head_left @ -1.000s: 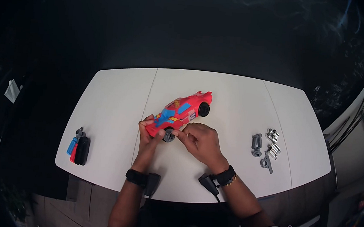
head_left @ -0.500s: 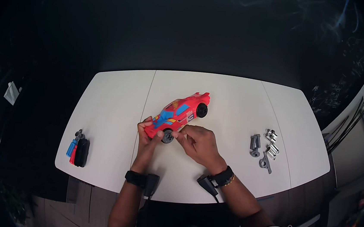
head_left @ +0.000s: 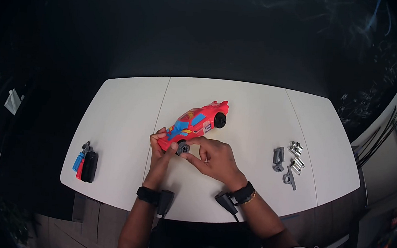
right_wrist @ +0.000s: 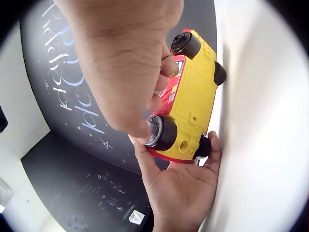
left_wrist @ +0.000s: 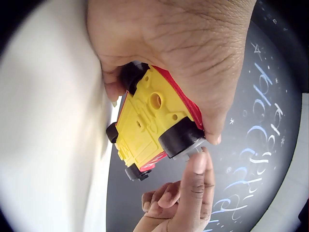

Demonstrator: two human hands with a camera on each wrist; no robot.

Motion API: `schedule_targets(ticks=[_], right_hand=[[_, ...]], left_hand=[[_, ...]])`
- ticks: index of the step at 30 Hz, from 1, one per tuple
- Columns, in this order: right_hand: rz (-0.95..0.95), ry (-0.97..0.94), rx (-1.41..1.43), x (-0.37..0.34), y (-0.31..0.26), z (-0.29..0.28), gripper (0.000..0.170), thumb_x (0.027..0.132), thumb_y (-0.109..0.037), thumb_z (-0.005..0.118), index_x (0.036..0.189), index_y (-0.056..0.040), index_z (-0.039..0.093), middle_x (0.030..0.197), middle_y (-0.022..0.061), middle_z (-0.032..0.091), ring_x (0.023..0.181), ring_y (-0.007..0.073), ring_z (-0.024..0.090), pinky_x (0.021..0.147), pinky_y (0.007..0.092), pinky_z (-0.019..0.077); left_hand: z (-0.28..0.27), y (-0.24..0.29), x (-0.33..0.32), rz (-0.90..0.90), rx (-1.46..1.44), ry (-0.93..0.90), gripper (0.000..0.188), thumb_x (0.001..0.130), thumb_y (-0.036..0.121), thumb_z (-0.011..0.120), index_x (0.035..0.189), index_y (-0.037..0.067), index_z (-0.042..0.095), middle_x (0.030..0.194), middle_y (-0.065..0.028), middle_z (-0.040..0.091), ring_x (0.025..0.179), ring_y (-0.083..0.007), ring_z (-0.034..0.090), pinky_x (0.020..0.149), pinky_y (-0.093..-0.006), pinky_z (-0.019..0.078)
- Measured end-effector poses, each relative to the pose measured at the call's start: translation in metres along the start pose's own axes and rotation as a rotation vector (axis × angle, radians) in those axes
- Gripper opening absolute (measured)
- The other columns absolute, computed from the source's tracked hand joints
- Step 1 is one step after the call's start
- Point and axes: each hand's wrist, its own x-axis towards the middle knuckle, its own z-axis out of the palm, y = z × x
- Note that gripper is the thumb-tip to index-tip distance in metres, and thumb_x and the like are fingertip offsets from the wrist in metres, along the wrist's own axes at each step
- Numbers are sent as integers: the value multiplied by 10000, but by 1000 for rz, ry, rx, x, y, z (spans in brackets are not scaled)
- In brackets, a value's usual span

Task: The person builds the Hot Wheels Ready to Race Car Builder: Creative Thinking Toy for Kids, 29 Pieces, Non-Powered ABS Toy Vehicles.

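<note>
- Currently: car (head_left: 202, 119) over mid tabletop (head_left: 119, 117), L hand (head_left: 159, 152) curled round its front end.
- R hand (head_left: 219, 156) pinches grey hub (head_left: 184, 149) at front wheel (left_wrist: 181, 137), thumb + index nearly closed.
- Step prob. fitting/turning hub; next move likely needs steady car, hub square.
- Around: grey bolts (head_left: 281, 156), silver bits (head_left: 297, 149), bracket (head_left: 291, 172) on R; blue tool (head_left: 77, 162), black tool (head_left: 89, 167) on L.
- No obvious obstacle; hands part-hide hub.

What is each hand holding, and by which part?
The left hand grips the toy car by its front end; the right hand pinches the gray disc at a front wheel by its edge.
</note>
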Motion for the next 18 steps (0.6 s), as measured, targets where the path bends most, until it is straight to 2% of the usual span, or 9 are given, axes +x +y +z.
schedule_targets(ticks=[2, 4, 10, 14, 16, 17, 18], right_hand=[[-27, -6, 51, 2, -3, -2, 276, 867, -318, 838, 1084, -160, 774, 549, -13, 489, 501, 123, 518, 496, 288, 413], [-58, -28, 1, 1, -3, -1, 241, 901, -321, 788, 1084, -168, 755, 591, 2, 567, 529, 157, 559, 539, 302, 461], [-59, -3, -34, 0, -3, 1, 224, 907, -307, 781, 1079, -166, 752, 615, 2, 601, 566, 156, 602, 560, 293, 479], [-83, 73, -9, -4, 3, 9, 251, 858, -247, 845, 1083, -160, 775, 576, -14, 539, 522, 125, 554, 511, 293, 436], [158, 100, 54, -3, 5, 4, 253, 887, -294, 824, 1062, -122, 761, 607, -9, 591, 518, 96, 555, 513, 279, 431], [157, 105, 54, -2, 12, 1, 253, 887, -294, 824, 1062, -122, 761, 607, -9, 591, 518, 96, 555, 513, 279, 431], [328, -20, 40, -1, 25, -3, 308, 911, -362, 791, 1056, -93, 751, 625, 5, 619, 519, 89, 561, 518, 270, 435]], left_hand=[[-1, -2, 1, 7, 9, 1, 556, 952, 292, 761, 1314, 117, 376, 1596, -130, 254, 1455, -253, 333, 1180, -392, 337], [-3, -5, 1, 11, 19, 4, 553, 952, 291, 759, 1314, 117, 378, 1597, -131, 254, 1456, -253, 330, 1186, -394, 328], [-3, -6, 2, 9, 24, 8, 542, 953, 302, 755, 1308, 124, 387, 1595, -135, 258, 1458, -264, 325, 1197, -404, 305], [-5, -7, 4, -9, -6, 22, 531, 968, 350, 726, 1308, 123, 387, 1576, -137, 290, 1423, -263, 381, 1146, -417, 380], [-6, -8, 4, -26, -40, 19, 529, 975, 373, 711, 1309, 122, 386, 1566, -138, 302, 1407, -262, 404, 1119, -419, 416], [-6, -8, 4, -22, -47, 48, 512, 996, 429, 656, 1315, 135, 385, 1535, -117, 335, 1359, -249, 452, 1089, -420, 441], [-6, -8, 5, -17, -54, 77, 504, 1017, 485, 601, 1321, 147, 384, 1503, -95, 368, 1311, -236, 499, 1058, -421, 467]])
